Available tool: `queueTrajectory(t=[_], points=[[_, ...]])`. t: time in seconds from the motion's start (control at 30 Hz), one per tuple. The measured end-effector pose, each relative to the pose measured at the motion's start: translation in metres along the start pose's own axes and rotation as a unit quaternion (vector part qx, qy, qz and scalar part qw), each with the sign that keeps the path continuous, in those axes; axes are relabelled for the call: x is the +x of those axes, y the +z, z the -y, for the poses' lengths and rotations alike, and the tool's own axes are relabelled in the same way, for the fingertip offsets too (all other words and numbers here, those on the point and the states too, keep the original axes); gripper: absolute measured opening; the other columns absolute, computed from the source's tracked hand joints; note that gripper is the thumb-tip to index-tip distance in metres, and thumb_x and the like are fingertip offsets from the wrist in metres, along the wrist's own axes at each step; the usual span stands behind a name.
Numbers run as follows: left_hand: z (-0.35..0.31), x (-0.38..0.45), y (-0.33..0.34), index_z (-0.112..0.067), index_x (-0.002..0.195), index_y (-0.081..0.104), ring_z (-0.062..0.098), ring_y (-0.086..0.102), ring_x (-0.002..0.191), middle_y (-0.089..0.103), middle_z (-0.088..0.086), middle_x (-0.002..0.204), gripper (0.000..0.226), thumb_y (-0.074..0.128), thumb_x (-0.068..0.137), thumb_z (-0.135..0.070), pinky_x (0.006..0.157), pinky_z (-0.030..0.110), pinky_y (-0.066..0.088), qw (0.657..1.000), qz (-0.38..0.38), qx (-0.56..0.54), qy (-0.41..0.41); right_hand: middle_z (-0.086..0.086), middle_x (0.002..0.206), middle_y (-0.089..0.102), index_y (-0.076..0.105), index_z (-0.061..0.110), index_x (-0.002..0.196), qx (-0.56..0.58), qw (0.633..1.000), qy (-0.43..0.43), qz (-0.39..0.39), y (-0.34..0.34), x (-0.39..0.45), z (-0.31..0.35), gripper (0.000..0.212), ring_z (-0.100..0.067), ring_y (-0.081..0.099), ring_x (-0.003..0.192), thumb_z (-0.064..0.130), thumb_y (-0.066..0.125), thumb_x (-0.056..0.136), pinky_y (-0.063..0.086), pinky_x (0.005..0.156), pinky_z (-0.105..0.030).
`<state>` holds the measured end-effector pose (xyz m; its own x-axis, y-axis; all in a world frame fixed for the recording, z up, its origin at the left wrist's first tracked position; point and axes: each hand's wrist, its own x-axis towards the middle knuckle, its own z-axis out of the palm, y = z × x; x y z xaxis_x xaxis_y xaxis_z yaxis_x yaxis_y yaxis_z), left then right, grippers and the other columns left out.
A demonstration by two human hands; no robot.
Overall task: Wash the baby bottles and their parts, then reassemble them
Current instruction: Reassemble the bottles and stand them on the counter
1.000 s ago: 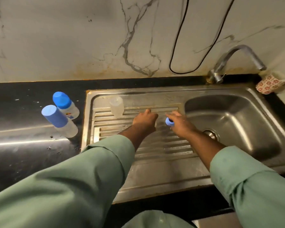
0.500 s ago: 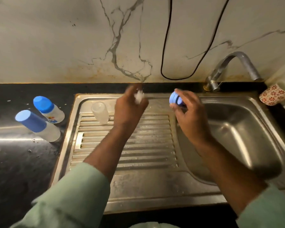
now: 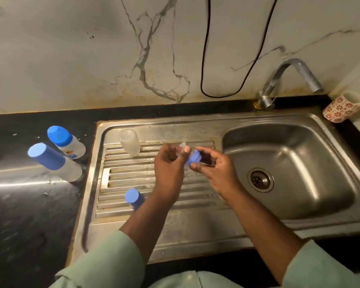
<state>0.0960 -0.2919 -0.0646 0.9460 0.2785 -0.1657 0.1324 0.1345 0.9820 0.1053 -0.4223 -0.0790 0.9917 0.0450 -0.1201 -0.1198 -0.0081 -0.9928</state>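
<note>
My left hand pinches a clear teat above the ribbed drainboard. My right hand holds a blue collar ring, and the two parts meet between the hands. An open clear bottle stands at the back of the drainboard. A blue cap stands nearer, partly behind my left forearm. Two capped baby bottles stand on the black counter to the left.
The sink basin with its drain lies to the right, under a metal tap. A red-and-white patterned cup sits at the back right corner. A black cable hangs on the marble wall.
Both hands lifted the teat and the blue ring off the drainboard, raised them, then brought them together lower over the drainboard. The view shifted, showing a blue cap near my left forearm.
</note>
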Motion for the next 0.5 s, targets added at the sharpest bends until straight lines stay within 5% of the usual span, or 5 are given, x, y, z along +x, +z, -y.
queueTrajectory(t=[0.13,0.2,0.33,0.43,0.5], points=[[0.002,-0.005,-0.012,-0.014,0.087,0.070,0.007,0.068,0.077,0.072,-0.006,0.080,0.013,0.070,0.094,-0.025,0.070,0.022,0.055,0.992,0.050,0.094,0.060,-0.005,0.105,0.072,0.068,0.021,0.107,0.051,0.999,-0.013,0.012,0.009,-0.010,-0.002,0.039,-0.022,0.068,0.101,-0.002,0.077,0.076,0.057,0.078,-0.029],[0.003,-0.005,-0.026,-0.014,0.096,0.077,0.005,0.069,0.082,0.075,-0.009,0.084,0.015,0.068,0.096,-0.027,0.078,0.029,0.057,0.980,0.090,0.157,0.078,-0.006,0.108,0.071,0.065,0.022,0.112,0.053,0.999,-0.013,0.004,0.019,-0.018,-0.002,0.043,-0.022,0.068,0.103,-0.003,0.074,0.078,0.058,0.080,-0.031],[0.002,-0.011,-0.046,-0.020,0.112,0.074,0.007,0.066,0.106,0.073,-0.003,0.115,0.026,0.058,0.100,-0.037,0.091,0.036,0.055,0.949,0.112,0.260,0.142,0.007,0.121,0.065,0.056,0.024,0.130,-0.045,0.998,-0.037,0.000,0.034,-0.028,0.002,0.061,-0.002,0.060,0.114,0.010,0.080,0.075,0.048,0.093,-0.015],[-0.005,-0.010,-0.068,-0.033,0.112,0.060,0.000,0.064,0.106,0.067,-0.017,0.116,0.012,0.052,0.103,-0.033,0.083,0.021,0.053,0.961,0.051,0.206,0.176,0.018,0.122,0.064,0.059,0.032,0.125,-0.064,0.997,-0.043,-0.012,0.045,-0.036,0.006,0.057,0.002,0.055,0.117,0.019,0.081,0.074,0.044,0.096,-0.014],[-0.008,-0.006,-0.079,-0.026,0.108,0.061,0.009,0.067,0.092,0.069,-0.011,0.103,0.012,0.051,0.105,-0.030,0.073,0.023,0.054,0.996,0.019,0.077,0.035,0.009,0.119,0.068,0.063,0.028,0.120,-0.019,0.998,-0.056,-0.012,0.050,-0.040,0.009,0.054,-0.008,0.060,0.115,0.010,0.082,0.072,0.049,0.097,-0.026]])
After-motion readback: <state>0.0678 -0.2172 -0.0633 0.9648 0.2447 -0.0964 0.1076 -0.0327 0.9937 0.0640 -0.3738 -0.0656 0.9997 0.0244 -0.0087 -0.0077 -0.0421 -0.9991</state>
